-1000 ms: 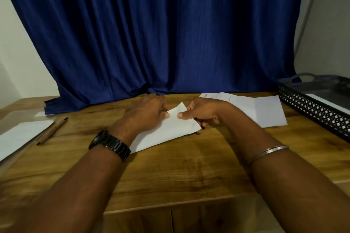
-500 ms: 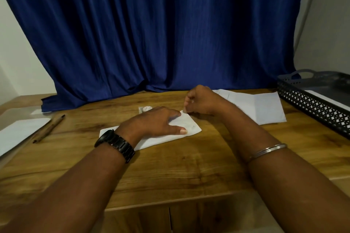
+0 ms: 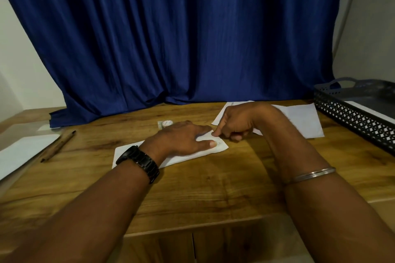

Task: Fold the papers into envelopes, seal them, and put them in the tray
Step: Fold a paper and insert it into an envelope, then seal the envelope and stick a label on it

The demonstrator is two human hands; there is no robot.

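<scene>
Wooden desk (image 3: 213, 188) under folded paper (image 3: 132, 151); blue curtain (image 3: 181, 38) behind.

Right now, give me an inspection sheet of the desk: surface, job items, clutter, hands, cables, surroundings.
Surface: wooden desk, bare at the near edge.
Job's things: folded paper flat at centre; loose sheets behind the right hand; black perforated tray at right with a white sheet inside.
Clutter: two brown pencils and white paper at left; small round item, too unclear to identify.
Hands: left hand pressed flat on the folded paper; right hand curled, index fingertip on its far right corner.
Cables: nothing seen.
Surroundings: blue curtain, pale walls.
</scene>
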